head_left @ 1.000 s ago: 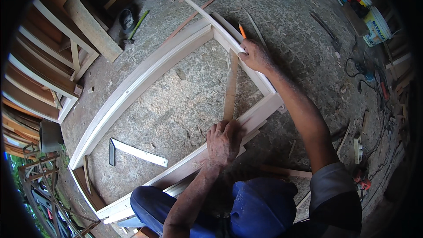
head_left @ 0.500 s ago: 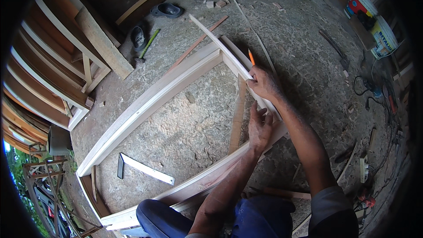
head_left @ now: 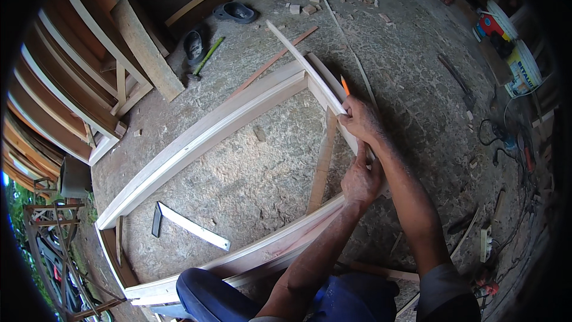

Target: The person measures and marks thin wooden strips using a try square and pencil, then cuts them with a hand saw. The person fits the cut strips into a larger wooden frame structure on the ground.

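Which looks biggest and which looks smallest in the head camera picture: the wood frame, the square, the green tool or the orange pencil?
1. Frame
2. Square
3. Green tool
4. Pencil; only the part showing counts, since the right hand hides the rest.

Tbh there's decent room over the floor (head_left: 262,164) inside the frame (head_left: 205,135), but the square (head_left: 196,227) is in the way lower left, a slat (head_left: 322,164) cuts across toward the right, and the left hand (head_left: 360,182) and right hand (head_left: 360,119) block that end.
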Motion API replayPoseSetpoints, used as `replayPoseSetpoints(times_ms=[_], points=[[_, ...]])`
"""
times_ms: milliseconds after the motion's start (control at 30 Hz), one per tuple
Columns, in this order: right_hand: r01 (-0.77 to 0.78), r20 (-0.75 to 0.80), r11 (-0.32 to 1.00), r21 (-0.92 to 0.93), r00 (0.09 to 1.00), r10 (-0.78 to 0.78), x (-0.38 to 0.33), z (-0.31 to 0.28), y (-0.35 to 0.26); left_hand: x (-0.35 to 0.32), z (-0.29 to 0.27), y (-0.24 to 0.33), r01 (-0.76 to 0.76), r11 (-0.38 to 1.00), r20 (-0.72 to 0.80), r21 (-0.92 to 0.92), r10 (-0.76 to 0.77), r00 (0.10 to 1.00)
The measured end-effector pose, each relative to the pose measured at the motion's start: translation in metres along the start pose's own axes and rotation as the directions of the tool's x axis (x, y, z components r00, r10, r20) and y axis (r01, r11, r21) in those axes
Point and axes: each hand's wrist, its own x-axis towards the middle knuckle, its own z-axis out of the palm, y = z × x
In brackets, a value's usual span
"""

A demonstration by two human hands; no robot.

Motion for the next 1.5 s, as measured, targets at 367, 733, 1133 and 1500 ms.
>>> replayPoseSetpoints(times_ms=[367,733,1133,1500], points=[[-0.038,0.042,0.995,0.088,0.999,0.034,0.055,0.079,-0.08,-0.002,0.011,-0.03,-0.142,0.988,0.002,0.06,0.142,0.99],[-0.167,-0.05,0.979,0.117,0.984,0.174,0.087,0.12,-0.072,-0.004,0.013,-0.043,-0.151,0.985,0.026,0.081,0.149,0.988],[-0.105,0.023,0.985,-0.137,0.994,0.109,0.061,0.096,-0.099,-0.004,0.011,-0.042,-0.131,0.988,0.033,0.077,0.128,0.991],[0.32,-0.148,0.912,-0.257,0.92,-0.364,0.061,0.104,-0.088,-0.003,0.018,-0.042,-0.159,0.984,0.057,0.085,0.155,0.986]])
